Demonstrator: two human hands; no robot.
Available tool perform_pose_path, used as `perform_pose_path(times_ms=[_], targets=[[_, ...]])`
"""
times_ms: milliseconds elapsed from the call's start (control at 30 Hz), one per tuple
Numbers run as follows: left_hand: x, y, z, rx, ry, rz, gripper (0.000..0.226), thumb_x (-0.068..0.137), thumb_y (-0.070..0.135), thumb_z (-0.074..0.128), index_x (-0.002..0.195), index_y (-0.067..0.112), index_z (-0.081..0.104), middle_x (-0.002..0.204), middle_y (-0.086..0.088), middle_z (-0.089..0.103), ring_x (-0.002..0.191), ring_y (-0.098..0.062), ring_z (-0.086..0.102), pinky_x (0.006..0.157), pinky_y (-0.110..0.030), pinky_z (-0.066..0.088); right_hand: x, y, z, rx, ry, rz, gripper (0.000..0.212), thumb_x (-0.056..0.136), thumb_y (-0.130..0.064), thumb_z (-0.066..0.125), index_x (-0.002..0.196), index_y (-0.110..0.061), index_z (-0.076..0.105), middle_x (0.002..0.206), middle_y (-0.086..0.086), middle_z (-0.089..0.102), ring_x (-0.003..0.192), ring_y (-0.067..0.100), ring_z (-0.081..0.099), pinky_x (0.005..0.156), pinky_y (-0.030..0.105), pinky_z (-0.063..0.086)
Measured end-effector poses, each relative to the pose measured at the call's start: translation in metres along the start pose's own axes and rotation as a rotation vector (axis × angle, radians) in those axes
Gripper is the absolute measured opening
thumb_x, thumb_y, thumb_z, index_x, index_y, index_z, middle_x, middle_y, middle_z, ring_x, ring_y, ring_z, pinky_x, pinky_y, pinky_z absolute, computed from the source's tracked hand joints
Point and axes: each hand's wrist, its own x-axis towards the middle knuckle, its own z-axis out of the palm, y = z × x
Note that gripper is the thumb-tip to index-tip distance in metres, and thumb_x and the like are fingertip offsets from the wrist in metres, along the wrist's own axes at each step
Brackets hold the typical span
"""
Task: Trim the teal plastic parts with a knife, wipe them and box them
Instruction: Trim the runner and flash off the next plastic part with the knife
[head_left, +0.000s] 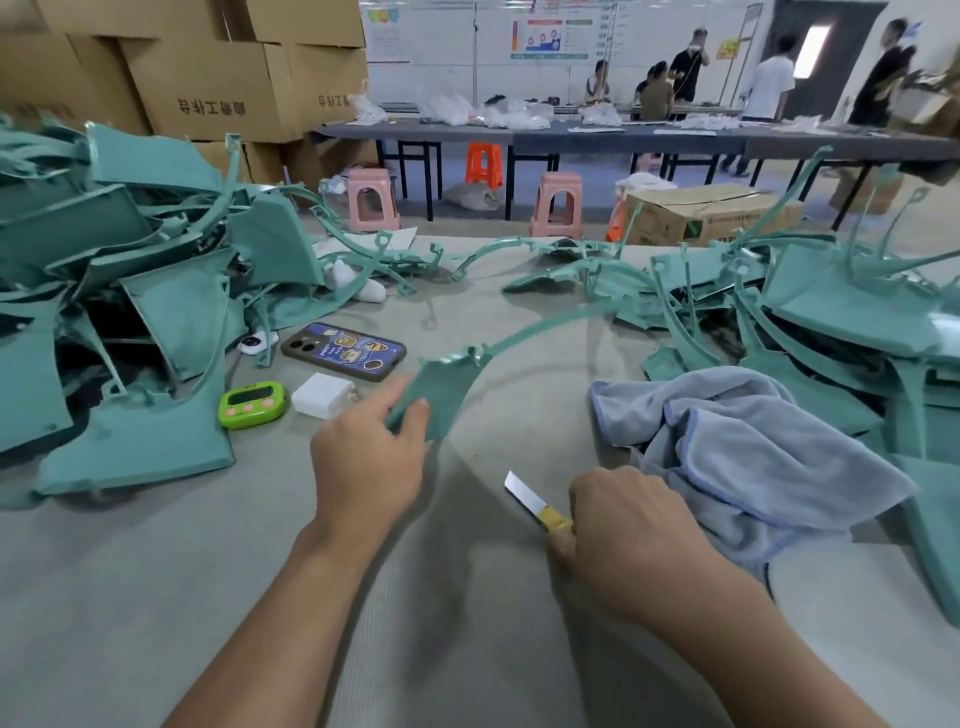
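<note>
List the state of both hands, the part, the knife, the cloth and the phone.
Left hand: grips the teal part at its wide end.
Right hand: grips the knife handle.
Teal part: held, blade not touching it.
Knife: blade bare, angled up-left.
Cloth: crumpled on the table.
Phone: face down.

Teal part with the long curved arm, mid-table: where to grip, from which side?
Pinch the broad flat panel end of the teal part from its near-left edge, as the left hand does. The thin arm curving away right would likely flex; the panel offers flat faces.
</note>
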Motion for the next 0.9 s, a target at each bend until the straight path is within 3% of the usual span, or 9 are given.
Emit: perform_pose_path(times_ms=[100, 167, 267, 367, 433, 500, 700, 833, 900], targets=[[-0.005, 0.007, -0.003, 0.165, 0.063, 0.208, 0.03, 0.083, 0.026, 0.067, 0.108, 0.036, 0.077, 0.058, 0.0, 0.065, 0.05, -0.028, 0.059, 0.049, -0.033, 0.051, 0.001, -0.004, 0.001, -0.039, 0.008, -0.029, 0.03, 0.089, -0.028, 0.061, 0.071, -0.023, 0.037, 0.07, -0.005, 0.037, 0.08, 0.026, 0.059, 0.06, 0.035, 0.032], [-0.004, 0.009, -0.003, 0.219, 0.114, 0.289, 0.031, 0.082, 0.023, 0.07, 0.11, 0.032, 0.078, 0.052, 0.002, 0.061, 0.043, -0.026, 0.053, 0.042, -0.03, 0.046, 0.0, -0.004, 0.002, -0.023, 0.017, -0.075, 0.019, 0.086, -0.025, 0.06, 0.075, -0.023, 0.044, 0.071, -0.005, 0.042, 0.087, 0.027, 0.065, 0.06, 0.035, 0.033], [-0.003, 0.012, -0.007, 0.175, 0.09, 0.213, 0.047, 0.085, 0.02, 0.07, 0.128, 0.038, 0.067, 0.07, 0.005, 0.072, 0.057, -0.025, 0.064, 0.054, -0.034, 0.053, 0.004, 0.01, 0.001, 0.116, 0.021, -0.076, 0.013, 0.09, -0.026, 0.055, 0.078, -0.021, 0.051, 0.075, -0.003, 0.057, 0.078, 0.027, 0.063, 0.062, 0.04, 0.047], [-0.001, 0.02, -0.013, 0.096, -0.016, 0.046, 0.064, 0.086, 0.026, 0.067, 0.142, 0.048, 0.045, 0.098, 0.018, 0.074, 0.082, -0.02, 0.068, 0.075, -0.036, 0.054, 0.012, 0.024, -0.002, 0.356, 0.187, 0.009, 0.025, 0.096, -0.022, 0.05, 0.071, -0.018, 0.054, 0.063, 0.001, 0.059, 0.063, 0.021, 0.055, 0.061, 0.043, 0.045], [0.001, 0.022, -0.016, 0.095, -0.018, 0.03, 0.05, 0.085, 0.035, 0.062, 0.132, 0.048, 0.048, 0.097, 0.018, 0.073, 0.085, -0.021, 0.066, 0.074, -0.036, 0.052, 0.015, 0.028, -0.002, 0.523, 0.399, 0.088, 0.028, 0.095, -0.019, 0.048, 0.068, -0.014, 0.054, 0.057, 0.001, 0.057, 0.056, 0.02, 0.052, 0.056, 0.04, 0.042], [0.002, 0.023, -0.018, 0.147, 0.009, 0.076, 0.035, 0.084, 0.04, 0.057, 0.119, 0.042, 0.056, 0.088, 0.012, 0.073, 0.082, -0.026, 0.065, 0.069, -0.034, 0.048, 0.017, 0.028, 0.001, 0.634, 0.494, 0.149, 0.028, 0.093, -0.019, 0.046, 0.068, -0.013, 0.055, 0.056, 0.002, 0.059, 0.056, 0.021, 0.054, 0.054, 0.04, 0.043], [-0.001, 0.03, -0.015, 0.231, 0.109, 0.26, 0.032, 0.083, 0.036, 0.064, 0.109, 0.031, 0.048, 0.076, -0.006, 0.074, 0.068, -0.037, 0.066, 0.058, -0.04, 0.052, 0.02, 0.025, 0.012, 0.733, 0.503, 0.05, 0.031, 0.103, -0.032, 0.042, 0.076, -0.021, 0.053, 0.07, -0.018, 0.065, 0.057, 0.009, 0.058, 0.05, 0.026, 0.042], [-0.003, 0.035, -0.013, 0.243, 0.113, 0.323, 0.024, 0.08, 0.03, 0.067, 0.099, 0.027, 0.053, 0.063, -0.004, 0.068, 0.055, -0.034, 0.062, 0.048, -0.036, 0.049, 0.022, 0.019, 0.014, 0.663, 0.494, -0.017, 0.024, 0.102, -0.034, 0.043, 0.08, -0.024, 0.05, 0.06, -0.004, 0.06, 0.054, 0.013, 0.055, 0.057, 0.041, 0.049], [-0.003, 0.036, -0.012, 0.259, 0.11, 0.342, 0.013, 0.079, 0.027, 0.068, 0.091, 0.024, 0.063, 0.059, -0.003, 0.064, 0.051, -0.033, 0.06, 0.045, -0.033, 0.045, 0.025, 0.018, 0.013, 0.6, 0.488, -0.034, 0.022, 0.103, -0.032, 0.046, 0.083, -0.025, 0.05, 0.062, -0.003, 0.058, 0.059, 0.018, 0.056, 0.061, 0.043, 0.047]])
